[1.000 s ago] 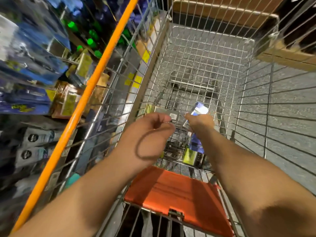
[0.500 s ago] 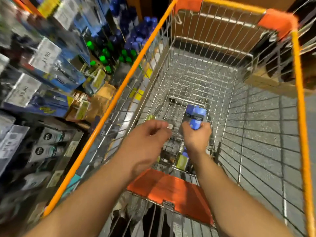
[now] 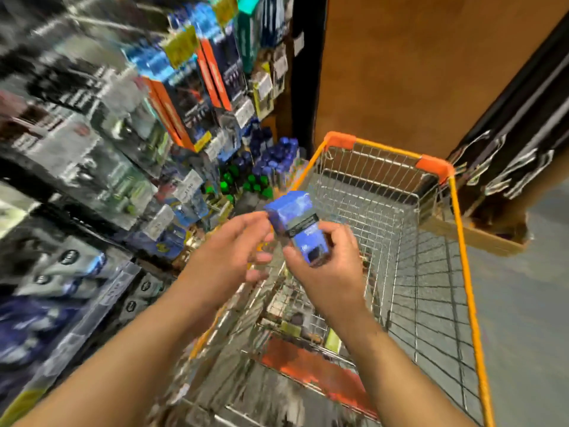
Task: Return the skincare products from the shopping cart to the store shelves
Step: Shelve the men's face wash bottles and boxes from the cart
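A blue skincare box [image 3: 297,224] with a dark label band is held above the cart's left rim. My right hand [image 3: 326,266] grips its lower end, thumb and fingers curled round it. My left hand [image 3: 237,251] is just left of the box, fingers loosely spread, with a fingertip at the box's upper left edge. The wire shopping cart [image 3: 462,235] with an orange rim stands below and to the right; a few small items lie blurred at its near end [image 3: 295,322]. The store shelves [image 3: 129,167] fill the left side, blurred.
Blue and green capped bottles [image 3: 261,167] stand on a shelf just beyond the box. Hanging packs with price tags [image 3: 187,189] crowd the left. An orange child-seat flap [image 3: 311,368] lies at the cart's near end. A brown wall [image 3: 415,72] and a dark display [image 3: 517,155] stand ahead.
My right hand lifted the blue box out of the cart and up toward the shelves. My left hand rose beside it. The view swung upward and left.
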Motion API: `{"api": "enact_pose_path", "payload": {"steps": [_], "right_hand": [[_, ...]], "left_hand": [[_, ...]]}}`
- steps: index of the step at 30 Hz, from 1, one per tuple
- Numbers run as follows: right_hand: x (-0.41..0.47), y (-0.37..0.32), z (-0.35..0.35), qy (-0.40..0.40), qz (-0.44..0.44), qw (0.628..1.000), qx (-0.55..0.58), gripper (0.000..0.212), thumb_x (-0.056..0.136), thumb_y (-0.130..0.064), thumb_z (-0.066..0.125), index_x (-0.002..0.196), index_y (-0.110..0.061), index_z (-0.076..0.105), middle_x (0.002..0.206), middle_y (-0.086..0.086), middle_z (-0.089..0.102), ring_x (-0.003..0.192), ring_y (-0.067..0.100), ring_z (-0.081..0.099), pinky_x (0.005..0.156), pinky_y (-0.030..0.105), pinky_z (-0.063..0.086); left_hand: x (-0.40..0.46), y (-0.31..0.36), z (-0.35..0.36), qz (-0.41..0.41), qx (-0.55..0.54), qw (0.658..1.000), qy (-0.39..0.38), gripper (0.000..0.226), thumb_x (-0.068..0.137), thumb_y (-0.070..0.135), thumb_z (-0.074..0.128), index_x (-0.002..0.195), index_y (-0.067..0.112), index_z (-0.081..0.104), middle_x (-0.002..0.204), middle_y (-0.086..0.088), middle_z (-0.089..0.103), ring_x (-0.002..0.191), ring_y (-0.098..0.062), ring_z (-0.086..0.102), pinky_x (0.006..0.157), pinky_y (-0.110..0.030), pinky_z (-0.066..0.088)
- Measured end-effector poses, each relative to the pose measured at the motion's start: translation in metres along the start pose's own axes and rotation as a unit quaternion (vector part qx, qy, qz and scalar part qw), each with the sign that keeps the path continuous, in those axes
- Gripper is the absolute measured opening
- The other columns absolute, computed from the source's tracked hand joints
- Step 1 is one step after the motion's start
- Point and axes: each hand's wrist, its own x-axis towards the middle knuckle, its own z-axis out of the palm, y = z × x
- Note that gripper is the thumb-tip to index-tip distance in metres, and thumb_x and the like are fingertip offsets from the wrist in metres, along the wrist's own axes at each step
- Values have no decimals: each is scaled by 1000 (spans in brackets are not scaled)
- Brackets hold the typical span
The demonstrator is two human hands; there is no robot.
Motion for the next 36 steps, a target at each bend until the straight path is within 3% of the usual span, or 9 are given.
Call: {"api": "enact_pose_path", "payload": {"steps": [4,7,11,16,21,26,29,31,36], "right_hand": [[2,-66,-1,-28,-90,995,20,42,68,-30,84,104,-23,62,101,-7,55,97,-6,54,83,6,38],[3,-112,3,-51,-183,982,12,48,66,-26,85,108,-28,61,102,-12,54,100,-10,53,86,5,37],[3,-170,19,-105,-279,955,13,53,67,-23,85,116,-11,70,107,-2,58,105,-2,56,91,12,43],[-4,-243,39,-181,-381,906,-1,52,69,-14,87,118,-14,67,107,-2,59,104,13,59,86,26,50],[-15,-297,70,-211,-446,869,26,52,70,-18,91,116,-13,68,108,-6,62,103,16,60,89,30,49],[-39,-343,110,-212,-451,865,64,64,67,-44,90,121,-26,60,112,-12,57,110,4,55,93,19,44],[-52,-358,132,-273,-378,879,101,77,64,-56,89,129,-42,49,124,-15,57,117,11,61,98,34,53],[-61,-371,143,-345,-306,874,154,84,64,-51,93,135,-43,47,120,-15,65,112,12,67,93,34,57],[-78,-411,167,-407,-257,851,208,62,79,-49,77,135,-39,52,117,-7,71,100,7,69,78,27,56]], "left_hand": [[-36,41,-33,61,-15,998,16,40,99,36,57,138,39,53,114,2,69,86,-15,63,68,-32,58],[-65,67,-62,110,-17,994,21,64,73,54,67,135,50,52,126,-4,68,96,-18,68,74,-35,63],[-97,99,-101,187,-26,981,56,59,74,49,86,125,54,56,108,6,73,99,-21,71,88,-55,61],[-144,125,-151,269,-36,957,97,56,75,39,86,125,53,65,116,-1,73,105,-24,73,94,-48,60],[-184,137,-200,305,-64,939,145,43,77,28,81,119,34,74,109,-9,74,90,-21,73,90,-48,62],[-223,139,-249,328,-124,915,199,35,72,27,77,106,25,75,110,-13,74,94,-34,75,82,-49,63],[-240,137,-271,342,-163,896,230,35,70,27,77,105,23,72,112,-16,73,97,-37,75,78,-48,64],[-250,135,-284,351,-195,884,241,35,71,24,75,106,19,68,108,-14,74,97,-35,75,77,-48,65],[-274,131,-310,366,-251,859,254,37,72,19,74,108,16,64,107,-14,75,96,-32,75,76,-46,65]]}}
